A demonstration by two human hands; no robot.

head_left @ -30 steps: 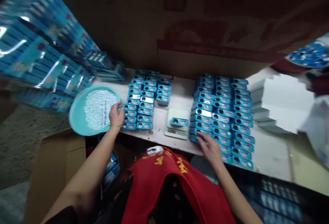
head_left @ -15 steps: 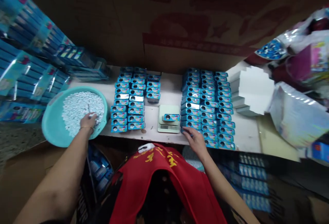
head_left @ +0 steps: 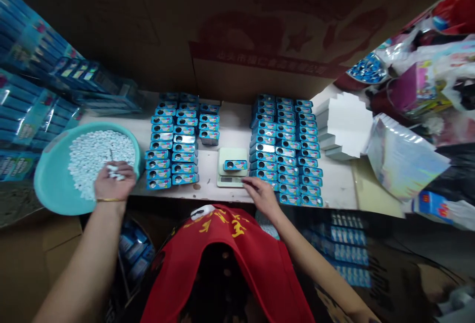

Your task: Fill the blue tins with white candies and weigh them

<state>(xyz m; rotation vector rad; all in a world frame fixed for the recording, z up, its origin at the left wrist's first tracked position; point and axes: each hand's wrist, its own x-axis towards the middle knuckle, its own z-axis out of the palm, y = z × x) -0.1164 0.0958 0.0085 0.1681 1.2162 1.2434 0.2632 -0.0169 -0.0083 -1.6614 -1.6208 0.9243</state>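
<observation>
At the L end of the counter (head_left: 234,120), approx. level w/ its front edge: turquoise basin (head_left: 52,174), part-filled w/ small white pellets (head_left: 96,152). L hand (head_left: 113,184) is inside the basin, fingers curled round a few pellets; a gold-coloured bracelet (head_left: 111,200) circles the wrist. R hand (head_left: 261,194) is at mid-counter, fingertips at the front R corner of a pale scale (head_left: 232,154), beside its display (head_left: 232,180); whether these fingers are pressed together or held apart, cannot tell. On the scale pan lies one blue tin (head_left: 235,165), long side L to R, dark round window at its L end.

Tins of the same type flank the scale. L block (head_left: 159,127): 3 columns, the one nearest the scale much shorter. R block (head_left: 285,152): 3 long columns, just beside the scale. Further R: stack of white card (head_left: 345,120) w/ stepped edges, then a shiny iridescent bag (head_left: 404,155); behind these, a dark-red tub w/ blue wrapped pieces (head_left: 369,68). Far L: clear-wrapped blue packs (head_left: 22,115), piled high.

Bkgd: large brown carton (head_left: 260,16) w/ red print, standing along the rear of the counter. Foreground: person's red apron (head_left: 218,229), yellow lettering. Below counter, R side: more blue packs in rows (head_left: 349,251), dimly lit.
</observation>
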